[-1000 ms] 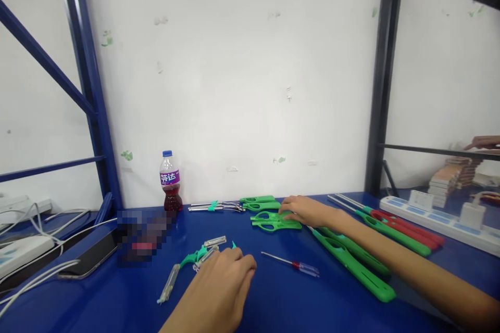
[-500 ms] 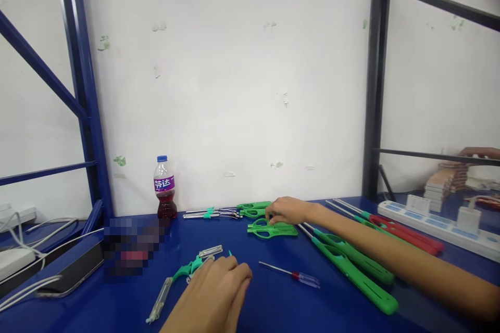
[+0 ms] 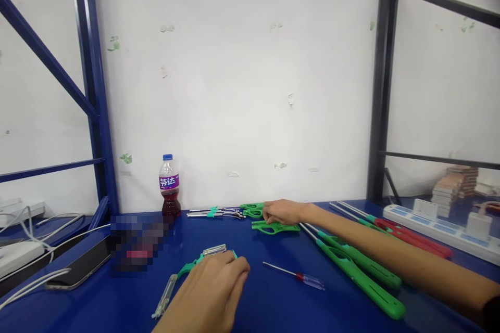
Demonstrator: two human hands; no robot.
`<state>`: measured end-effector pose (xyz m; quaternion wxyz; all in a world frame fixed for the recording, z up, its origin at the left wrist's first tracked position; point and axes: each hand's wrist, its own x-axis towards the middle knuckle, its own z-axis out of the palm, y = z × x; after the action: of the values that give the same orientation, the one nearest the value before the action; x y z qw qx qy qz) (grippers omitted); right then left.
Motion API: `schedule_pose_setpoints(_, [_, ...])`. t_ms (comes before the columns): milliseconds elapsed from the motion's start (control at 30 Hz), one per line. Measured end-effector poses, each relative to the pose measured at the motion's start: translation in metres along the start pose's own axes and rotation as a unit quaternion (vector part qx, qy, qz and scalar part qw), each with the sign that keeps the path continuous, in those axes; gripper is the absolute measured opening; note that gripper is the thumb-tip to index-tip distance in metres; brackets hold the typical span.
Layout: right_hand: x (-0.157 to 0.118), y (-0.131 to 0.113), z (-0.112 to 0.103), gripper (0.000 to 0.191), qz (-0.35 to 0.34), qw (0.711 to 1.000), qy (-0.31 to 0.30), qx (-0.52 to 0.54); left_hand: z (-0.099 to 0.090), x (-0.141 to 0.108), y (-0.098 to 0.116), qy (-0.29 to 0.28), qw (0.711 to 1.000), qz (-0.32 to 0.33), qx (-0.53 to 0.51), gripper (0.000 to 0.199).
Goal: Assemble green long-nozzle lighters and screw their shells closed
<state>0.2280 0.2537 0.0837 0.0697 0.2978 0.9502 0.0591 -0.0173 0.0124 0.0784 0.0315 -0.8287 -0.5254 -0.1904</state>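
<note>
My left hand (image 3: 213,289) is low in the middle with its fingers curled, over small teal and clear parts (image 3: 167,291) that stick out to its left; whatever it holds is hidden. Farther off, my right hand (image 3: 282,212) has its fingers bent down at green handle shells (image 3: 275,228) near the wall. More green shells (image 3: 252,208) lie just behind. A screwdriver (image 3: 307,279) with a clear and red handle rests between my hands. Under my right forearm are green long-necked lighters (image 3: 359,276).
A bottle (image 3: 171,192) stands by the wall. Metal rods (image 3: 213,213) lie beside the shells. Red-handled lighters (image 3: 416,239) and a white power strip (image 3: 441,229) are on the right. A phone (image 3: 80,265) with cables lies left, near a blurred patch.
The view has shifted slightly, so the scene sits farther right. My right hand has moved a little left and back over the green shells. The other person's hand at far right is gone from view.
</note>
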Motion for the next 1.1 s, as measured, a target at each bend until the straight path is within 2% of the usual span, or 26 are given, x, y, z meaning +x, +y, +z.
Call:
schedule_pose_setpoints(133, [-0.011,-0.002,-0.017,0.037,0.003,1.0,0.021,-0.022,0.001,-0.001,-0.008,0.01,1.0,-0.015,-0.001,0.04])
schedule_pose_setpoints(233, [-0.025,-0.015,-0.033,0.036,-0.002,0.998,0.034,-0.046,-0.002,-0.002,-0.015,0.012,1.0,-0.025,-0.004,0.04])
schedule_pose_setpoints(433, [-0.06,-0.059,-0.063,0.032,-0.029,0.99,0.068,-0.123,-0.015,-0.007,-0.025,0.01,0.999,-0.046,-0.024,0.041])
schedule_pose_setpoints(567, [-0.076,-0.09,-0.07,0.024,-0.064,0.979,0.078,-0.179,-0.018,-0.007,-0.024,0.005,0.998,-0.054,-0.027,0.04])
schedule_pose_setpoints(667, [-0.079,-0.105,-0.067,0.017,-0.071,0.973,0.088,-0.202,-0.014,-0.004,-0.018,-0.011,0.998,-0.052,-0.022,0.038])
schedule_pose_setpoints(767, [-0.073,-0.107,-0.058,0.013,-0.06,0.971,0.091,-0.211,-0.006,0.002,-0.008,-0.048,0.997,-0.056,-0.003,0.037])
schedule_pose_setpoints(867, [-0.059,-0.097,-0.041,0.025,-0.05,0.975,0.078,-0.201,0.005,0.01,0.003,-0.101,0.993,-0.064,0.025,0.038])
schedule_pose_setpoints(1000, [-0.043,-0.08,-0.015,0.032,-0.024,0.984,0.056,-0.169,0.025,0.019,0.013,-0.131,0.988,-0.064,0.054,0.047])
schedule_pose_setpoints(1100, [-0.045,-0.073,-0.009,0.034,0.004,0.99,0.047,-0.134,0.037,0.024,0.016,-0.149,0.984,-0.066,0.074,0.053])
